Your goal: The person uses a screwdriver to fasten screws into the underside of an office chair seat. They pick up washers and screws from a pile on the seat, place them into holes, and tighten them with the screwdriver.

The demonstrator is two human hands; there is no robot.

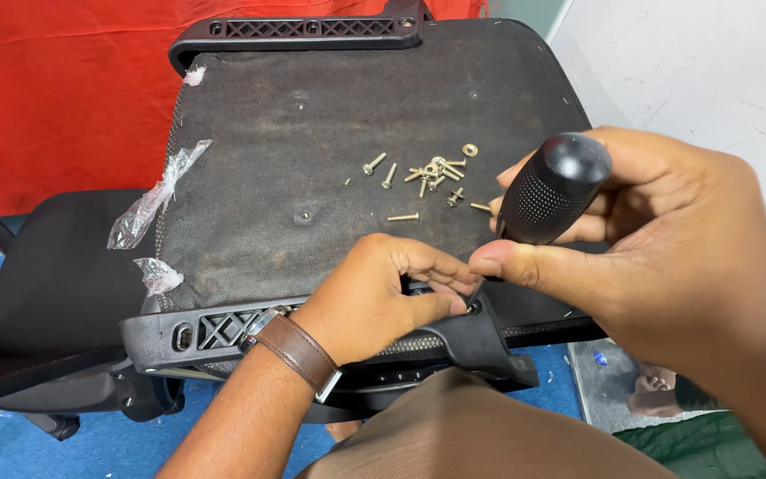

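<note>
An upturned chair seat [312, 168] with dark mesh fabric lies in front of me. My right hand [667, 239] grips the black knurled handle of a screwdriver [550, 188], held upright over the near plastic bracket [480, 341]. My left hand [374, 297], with a brown strap on the wrist, rests on the seat's near edge, its fingertips pinched at the screw hole [472, 308] beside the screwdriver's tip. The tip itself is hidden behind my fingers. Several brass screws and a washer [432, 173] lie loose on the fabric farther away.
Black plastic frame rails run along the far edge [312, 28] and near edge [197, 330] of the seat. Scraps of clear plastic wrap [148, 208] cling to the left side. Another black chair part [46, 284] lies left on a blue floor. A red cloth [55, 89] hangs behind.
</note>
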